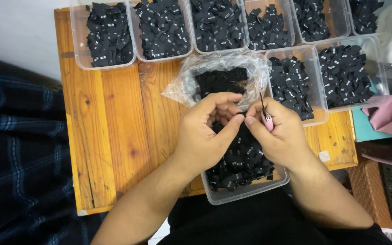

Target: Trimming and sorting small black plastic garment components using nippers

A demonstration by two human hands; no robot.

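1. both hands are meeting over a clear tub point(232, 193) of black labels point(243, 161) at the bench's point(114, 136) near edge.
2. left hand point(207, 131) is curling, its grip pinching narrow on something too small to tell.
3. right hand point(280, 131) is gripping small pink-handled snips point(266, 115), blades pointing up.
4. an open plastic bag point(218, 77) is lying just beyond the fingers.
5. more tubs of labels point(110, 34) are lining the far edge.

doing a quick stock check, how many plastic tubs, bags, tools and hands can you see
clear plastic tubs of black labels: 9, such as the far-left one and the near one
clear plastic bags: 1
small pink-handled tools: 1, in the right hand
hands: 2, left hand and right hand
total: 13
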